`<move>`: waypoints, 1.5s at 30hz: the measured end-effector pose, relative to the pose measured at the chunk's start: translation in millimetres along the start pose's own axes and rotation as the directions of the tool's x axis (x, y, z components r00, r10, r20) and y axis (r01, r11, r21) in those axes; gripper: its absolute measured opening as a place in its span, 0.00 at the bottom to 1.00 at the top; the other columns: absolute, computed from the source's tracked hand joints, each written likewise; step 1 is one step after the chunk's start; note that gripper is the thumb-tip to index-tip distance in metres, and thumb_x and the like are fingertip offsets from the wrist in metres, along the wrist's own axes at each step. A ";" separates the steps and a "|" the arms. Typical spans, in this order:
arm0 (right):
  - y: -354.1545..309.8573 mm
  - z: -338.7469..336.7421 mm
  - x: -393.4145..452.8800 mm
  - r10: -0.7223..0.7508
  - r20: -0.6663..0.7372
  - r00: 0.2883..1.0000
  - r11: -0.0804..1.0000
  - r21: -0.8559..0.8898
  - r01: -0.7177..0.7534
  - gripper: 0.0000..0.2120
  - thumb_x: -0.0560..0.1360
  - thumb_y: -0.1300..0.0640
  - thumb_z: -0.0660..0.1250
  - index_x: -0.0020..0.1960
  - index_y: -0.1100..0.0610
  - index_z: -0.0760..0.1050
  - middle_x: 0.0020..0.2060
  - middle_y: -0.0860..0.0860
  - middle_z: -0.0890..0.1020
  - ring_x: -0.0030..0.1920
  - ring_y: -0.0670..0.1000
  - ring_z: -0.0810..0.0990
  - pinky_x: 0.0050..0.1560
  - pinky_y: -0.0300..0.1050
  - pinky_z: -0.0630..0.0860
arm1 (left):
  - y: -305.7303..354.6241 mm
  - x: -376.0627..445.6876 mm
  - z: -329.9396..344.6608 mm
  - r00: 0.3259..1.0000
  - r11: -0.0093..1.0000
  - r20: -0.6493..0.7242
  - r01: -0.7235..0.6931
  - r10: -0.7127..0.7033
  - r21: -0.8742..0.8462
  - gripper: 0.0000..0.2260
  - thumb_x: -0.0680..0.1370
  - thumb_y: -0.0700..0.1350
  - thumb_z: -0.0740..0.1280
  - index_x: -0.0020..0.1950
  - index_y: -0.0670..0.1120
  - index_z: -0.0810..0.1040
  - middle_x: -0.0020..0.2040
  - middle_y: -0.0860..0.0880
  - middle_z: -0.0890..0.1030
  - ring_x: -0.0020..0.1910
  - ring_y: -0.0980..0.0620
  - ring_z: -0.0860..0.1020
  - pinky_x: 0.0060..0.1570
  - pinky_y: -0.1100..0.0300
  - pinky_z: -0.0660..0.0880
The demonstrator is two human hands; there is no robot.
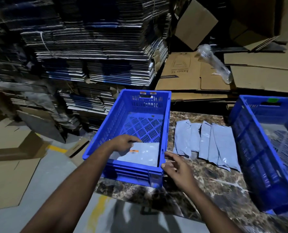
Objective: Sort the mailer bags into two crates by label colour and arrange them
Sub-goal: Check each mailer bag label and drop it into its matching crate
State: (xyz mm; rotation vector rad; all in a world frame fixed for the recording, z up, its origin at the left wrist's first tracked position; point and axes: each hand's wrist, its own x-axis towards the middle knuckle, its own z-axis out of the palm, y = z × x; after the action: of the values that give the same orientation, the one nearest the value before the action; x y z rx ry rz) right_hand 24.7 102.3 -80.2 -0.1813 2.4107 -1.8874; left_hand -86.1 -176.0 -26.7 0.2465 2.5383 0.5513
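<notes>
**One bag in the left crate, more bags waiting on the table**

The left hand (123,142) reaches into the left blue crate (96,148). Its fingers are bent down onto the far edge of a grey mailer bag (140,154). I cannot tell if the hand pinches the bag or only presses on it. The bag lies flat on the crate floor at the near end. It has a small orange label (134,151) just beside the hand.

The right hand (177,169) hovers outside the crate, just beside its near right corner. Its fingers are spread apart and loose. It holds nothing.

More grey mailer bags (212,143) lie side by side on the dark marble table (207,185), between the two crates. They overlap a little.

The right blue crate (251,153) stands on the right side of the table. A green label (272,100) sits on its far rim.

Far behind the table are tall stacks of flat cardboard (92,47) and brown boxes (198,73).
</notes>
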 end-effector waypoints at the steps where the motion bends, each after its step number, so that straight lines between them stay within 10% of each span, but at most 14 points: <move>1: -1.7 1.5 0.8 0.005 0.004 1.000 1.000 0.002 -0.005 0.21 0.75 0.60 0.74 0.67 0.52 0.77 0.48 0.38 0.84 0.48 0.40 0.84 0.49 0.34 0.79 | 0.1 0.3 3.2 1.000 1.000 0.011 -0.005 0.005 0.019 0.18 0.84 0.38 0.57 0.71 0.53 0.74 0.73 0.47 0.72 0.70 0.43 0.71 0.66 0.44 0.70; 5: -5.0 -4.0 2.2 0.029 0.004 1.000 0.999 0.023 -0.029 0.20 0.75 0.63 0.73 0.66 0.53 0.76 0.48 0.38 0.83 0.46 0.38 0.84 0.45 0.28 0.76 | 7.0 2.1 9.1 0.999 1.000 -0.039 -0.015 0.016 0.023 0.20 0.85 0.43 0.58 0.75 0.60 0.67 0.65 0.45 0.77 0.64 0.40 0.74 0.58 0.46 0.72; 15: 64.4 -85.0 34.4 0.129 -0.295 0.947 0.953 -0.226 -0.200 0.14 0.76 0.59 0.71 0.61 0.55 0.78 0.50 0.49 0.84 0.46 0.48 0.83 0.45 0.38 0.75 | 119.8 38.8 63.4 0.887 0.974 -0.403 -0.207 0.227 0.092 0.29 0.82 0.58 0.60 0.80 0.53 0.55 0.81 0.49 0.54 0.79 0.47 0.53 0.73 0.39 0.56; 21: 109.3 -157.9 61.2 0.181 -0.493 0.851 0.744 -0.498 -0.446 0.16 0.74 0.60 0.68 0.61 0.63 0.77 0.55 0.62 0.80 0.56 0.63 0.79 0.54 0.51 0.76 | 143.7 57.8 91.9 0.892 0.965 -0.414 -0.079 0.180 0.249 0.36 0.81 0.63 0.58 0.82 0.48 0.47 0.82 0.50 0.47 0.80 0.50 0.44 0.77 0.51 0.47; 29: 138.8 -192.1 70.7 0.172 -0.404 0.898 0.357 -0.824 -0.440 0.16 0.77 0.46 0.66 0.55 0.58 0.71 0.51 0.57 0.81 0.52 0.59 0.77 0.52 0.50 0.72 | 144.6 62.2 95.0 0.900 0.927 -0.398 -0.017 0.177 0.374 0.37 0.79 0.66 0.55 0.82 0.49 0.47 0.82 0.48 0.49 0.80 0.50 0.42 0.78 0.46 0.48; 35: 99.4 -197.0 61.9 0.151 -0.565 0.811 0.536 -0.643 -0.547 0.09 0.76 0.61 0.67 0.56 0.63 0.76 0.45 0.64 0.83 0.47 0.65 0.83 0.44 0.54 0.79 | 146.9 62.2 94.6 0.886 0.923 -0.425 -0.009 0.186 0.385 0.34 0.80 0.62 0.57 0.81 0.48 0.54 0.81 0.48 0.57 0.81 0.48 0.47 0.78 0.47 0.50; 40: 75.6 -191.0 36.7 0.197 -0.714 0.671 0.897 -0.145 -0.418 0.15 0.74 0.65 0.66 0.60 0.59 0.82 0.47 0.60 0.86 0.46 0.60 0.84 0.49 0.53 0.80 | 157.2 49.3 101.0 0.707 0.891 -0.591 -0.124 0.388 0.436 0.20 0.80 0.48 0.61 0.72 0.48 0.71 0.67 0.49 0.77 0.71 0.47 0.67 0.73 0.52 0.58; 45: 33.8 -166.2 -0.8 0.429 -0.361 0.828 0.832 0.515 -0.206 0.11 0.78 0.71 0.65 0.57 0.61 0.79 0.46 0.54 0.86 0.42 0.53 0.84 0.40 0.50 0.83 | 201.5 29.9 111.7 0.876 0.883 -0.454 -0.334 0.162 -0.330 0.21 0.81 0.51 0.65 0.73 0.51 0.69 0.67 0.51 0.76 0.62 0.53 0.77 0.59 0.57 0.75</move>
State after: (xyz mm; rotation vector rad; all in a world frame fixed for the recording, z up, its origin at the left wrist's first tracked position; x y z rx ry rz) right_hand 2.2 270.2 -73.0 0.7537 1.9372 -2.4435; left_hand -39.1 51.2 -40.4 0.3443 2.7264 1.3388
